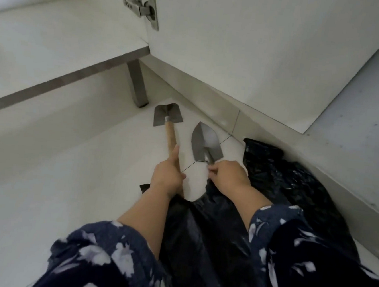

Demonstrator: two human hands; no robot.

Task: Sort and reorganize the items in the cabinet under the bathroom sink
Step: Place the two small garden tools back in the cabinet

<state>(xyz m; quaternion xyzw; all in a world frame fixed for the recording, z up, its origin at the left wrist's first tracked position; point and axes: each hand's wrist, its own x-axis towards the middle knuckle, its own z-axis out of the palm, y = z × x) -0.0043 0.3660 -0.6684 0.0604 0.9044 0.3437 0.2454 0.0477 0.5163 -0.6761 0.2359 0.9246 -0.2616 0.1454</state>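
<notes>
Looking down, I see a pale tiled floor filling the lower left of the frame, with a thin grout line crossing near centre. At upper left sits the cabinet, its white shelf bare, raised on a metal leg. Its open door fills the upper right, a steel hinge at top centre. A black bag lies crumpled at right, running under my forearms.

Two small spades lie at centre, blades pointing up the frame. My left hand is wrapped around the wooden handle of the square spade. My right hand pinches the neck of the pointed spade (its handle is hidden beneath my palm).
</notes>
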